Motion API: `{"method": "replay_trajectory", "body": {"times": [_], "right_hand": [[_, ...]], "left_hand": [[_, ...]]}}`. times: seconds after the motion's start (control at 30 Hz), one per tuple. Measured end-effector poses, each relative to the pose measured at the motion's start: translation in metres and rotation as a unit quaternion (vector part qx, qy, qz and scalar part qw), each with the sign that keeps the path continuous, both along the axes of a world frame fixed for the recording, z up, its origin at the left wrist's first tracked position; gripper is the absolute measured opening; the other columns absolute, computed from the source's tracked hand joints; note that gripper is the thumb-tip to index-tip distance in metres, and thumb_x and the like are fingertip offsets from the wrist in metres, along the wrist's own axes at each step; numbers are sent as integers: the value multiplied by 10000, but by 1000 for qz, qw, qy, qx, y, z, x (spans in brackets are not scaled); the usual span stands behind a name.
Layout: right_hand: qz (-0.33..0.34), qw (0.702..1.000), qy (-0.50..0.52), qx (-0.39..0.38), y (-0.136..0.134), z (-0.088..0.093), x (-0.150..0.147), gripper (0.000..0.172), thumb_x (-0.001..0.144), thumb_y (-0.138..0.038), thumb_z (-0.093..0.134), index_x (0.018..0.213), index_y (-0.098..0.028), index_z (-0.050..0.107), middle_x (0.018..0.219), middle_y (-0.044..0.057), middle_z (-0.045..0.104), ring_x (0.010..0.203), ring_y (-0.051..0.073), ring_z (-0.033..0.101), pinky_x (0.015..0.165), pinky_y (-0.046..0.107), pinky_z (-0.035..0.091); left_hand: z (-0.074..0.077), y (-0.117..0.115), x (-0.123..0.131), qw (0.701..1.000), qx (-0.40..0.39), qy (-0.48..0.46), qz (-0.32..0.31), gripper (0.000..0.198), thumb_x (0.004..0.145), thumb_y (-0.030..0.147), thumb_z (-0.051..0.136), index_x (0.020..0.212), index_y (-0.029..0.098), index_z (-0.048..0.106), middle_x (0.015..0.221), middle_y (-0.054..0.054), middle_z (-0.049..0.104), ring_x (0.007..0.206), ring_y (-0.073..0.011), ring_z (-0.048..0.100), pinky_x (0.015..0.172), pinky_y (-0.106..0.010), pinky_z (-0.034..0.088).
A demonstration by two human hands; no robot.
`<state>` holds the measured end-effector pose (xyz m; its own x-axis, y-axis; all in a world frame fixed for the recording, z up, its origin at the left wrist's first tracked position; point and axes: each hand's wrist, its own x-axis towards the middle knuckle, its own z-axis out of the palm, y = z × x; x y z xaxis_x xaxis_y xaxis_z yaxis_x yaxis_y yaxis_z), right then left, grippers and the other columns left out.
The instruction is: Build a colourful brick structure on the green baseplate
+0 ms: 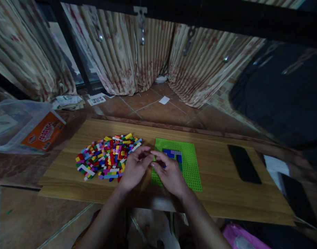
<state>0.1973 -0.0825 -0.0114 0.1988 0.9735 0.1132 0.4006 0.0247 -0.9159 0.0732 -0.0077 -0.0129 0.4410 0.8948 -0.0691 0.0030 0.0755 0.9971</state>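
Over the left edge of the bright green baseplate (192, 166), my two hands meet fingertip to fingertip. My left hand (137, 166) is closed in a pinch, and my right hand (171, 172) pinches from the other side. A small yellow-green brick (154, 158) shows between their fingertips, mostly covered by them. Blue bricks (179, 157) form part of an outline on the baseplate, with a greyish-purple row along its top; my right hand hides its lower left. Left of my left hand lies a large pile of loose mixed-colour bricks (106, 155).
All this rests on a low wooden table (215, 193). A black phone-like slab (243, 164) lies at its right, with another dark slab (299, 199) beyond. A clear plastic box (16, 138) with an orange label stands at the left. Curtains (122, 52) hang behind.
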Motion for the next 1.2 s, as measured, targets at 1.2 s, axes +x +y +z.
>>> {"method": "replay_trajectory", "body": {"times": [1.2], "right_hand": [[-119, 970, -203, -66, -16, -27, 97, 187, 755, -260, 731, 940, -271, 754, 1130, 62, 570, 1076, 225, 565, 1009, 414, 424]], "left_hand": [[-10, -14, 18, 961, 92, 244, -88, 336, 847, 336, 523, 1112, 149, 611, 1028, -82, 684, 825, -193, 644, 771, -332, 510]]}}
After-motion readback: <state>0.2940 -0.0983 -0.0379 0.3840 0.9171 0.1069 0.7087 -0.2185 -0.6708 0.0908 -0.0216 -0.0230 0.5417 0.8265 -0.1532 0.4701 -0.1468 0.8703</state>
